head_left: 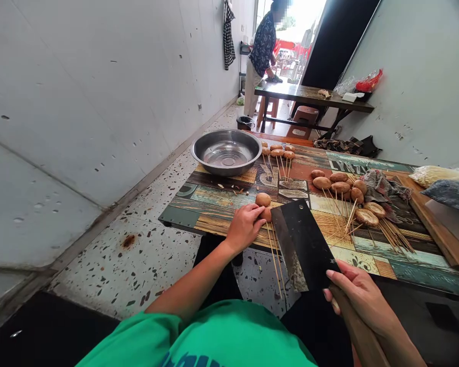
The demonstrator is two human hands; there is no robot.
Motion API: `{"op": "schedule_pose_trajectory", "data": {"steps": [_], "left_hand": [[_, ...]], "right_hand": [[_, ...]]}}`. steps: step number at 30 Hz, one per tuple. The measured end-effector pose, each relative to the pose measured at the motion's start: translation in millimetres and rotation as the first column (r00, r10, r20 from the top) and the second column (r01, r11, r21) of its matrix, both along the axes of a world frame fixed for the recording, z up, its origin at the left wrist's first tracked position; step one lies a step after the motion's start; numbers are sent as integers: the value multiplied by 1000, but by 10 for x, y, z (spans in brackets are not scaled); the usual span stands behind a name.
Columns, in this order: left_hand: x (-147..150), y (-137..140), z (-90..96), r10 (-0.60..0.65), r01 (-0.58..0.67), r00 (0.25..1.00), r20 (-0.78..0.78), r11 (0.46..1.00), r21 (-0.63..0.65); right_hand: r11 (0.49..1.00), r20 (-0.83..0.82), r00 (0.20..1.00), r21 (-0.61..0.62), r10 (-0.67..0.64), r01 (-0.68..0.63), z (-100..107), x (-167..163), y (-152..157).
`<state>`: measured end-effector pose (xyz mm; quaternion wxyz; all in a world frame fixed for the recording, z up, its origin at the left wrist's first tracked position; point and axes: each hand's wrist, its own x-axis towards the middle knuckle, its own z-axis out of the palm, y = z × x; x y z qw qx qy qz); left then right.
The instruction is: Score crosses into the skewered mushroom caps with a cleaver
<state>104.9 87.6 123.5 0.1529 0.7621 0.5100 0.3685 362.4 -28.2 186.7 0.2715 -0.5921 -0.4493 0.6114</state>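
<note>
My left hand [245,227] is closed on a brown mushroom [266,214] near the front edge of the patterned table [210,224]. Another mushroom [263,199] sits just beyond it. Thin bamboo skewers [277,265] run from the held mushroom over the table edge toward me. In my right hand [361,293] is a broad dark cleaver [308,244], gripped by its wooden handle. The blade's upper left corner lies right beside the held mushroom; whether it touches cannot be made out. To the right lie several skewered mushrooms [340,187] and a bundle of skewers [398,237].
A steel basin [226,153] stands at the table's far left corner, beside more skewered mushrooms [277,152]. A grey cloth [382,186] and a wooden board [432,219] lie on the right. Farther back, a person [262,46] leans over another table [313,94].
</note>
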Motion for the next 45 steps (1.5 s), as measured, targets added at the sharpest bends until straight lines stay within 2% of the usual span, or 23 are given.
{"op": "schedule_pose_trajectory", "data": {"steps": [13,21,23,25,27,28,30,32,34,36,38,45], "left_hand": [[-5,4,11,-20,20,1000,9,1000,-3],[-6,0,3,-21,22,1000,-11,1000,19],[-4,-5,3,-11,11,1000,-10,1000,20],[-2,-10,0,-2,2,1000,-14,1000,22],[-2,-12,-6,-2,3,1000,-21,1000,29],[-3,-13,-11,-5,6,1000,-25,999,33],[-5,-13,-20,-11,12,999,-30,999,38],[-9,-16,-26,-17,18,999,-31,999,41],[-11,-24,-25,-25,27,999,-35,999,44],[-13,-33,-20,-36,38,998,-44,998,42],[-14,-40,-15,-40,42,998,-55,998,36],[-21,-31,-33,-35,37,997,-63,999,27]], "right_hand": [[1000,-9,1000,12,6,-6,-25,-67,210],[1000,-14,1000,-26,7,-7,-23,5,119],[1000,35,999,16,16,-16,3,-2,114],[992,169,986,122,14,-35,49,-22,92],[943,402,915,312,-23,-113,104,-53,37],[890,526,849,414,-61,-192,130,-73,-2],[729,713,680,556,-171,-400,166,-129,-92],[574,812,522,565,-261,-593,175,-204,-175],[492,867,398,498,-301,-714,170,-293,-232],[466,896,305,431,-323,-773,165,-383,-256],[454,898,256,407,-358,-793,173,-462,-257],[435,883,220,405,-416,-804,238,-583,-272]]}}
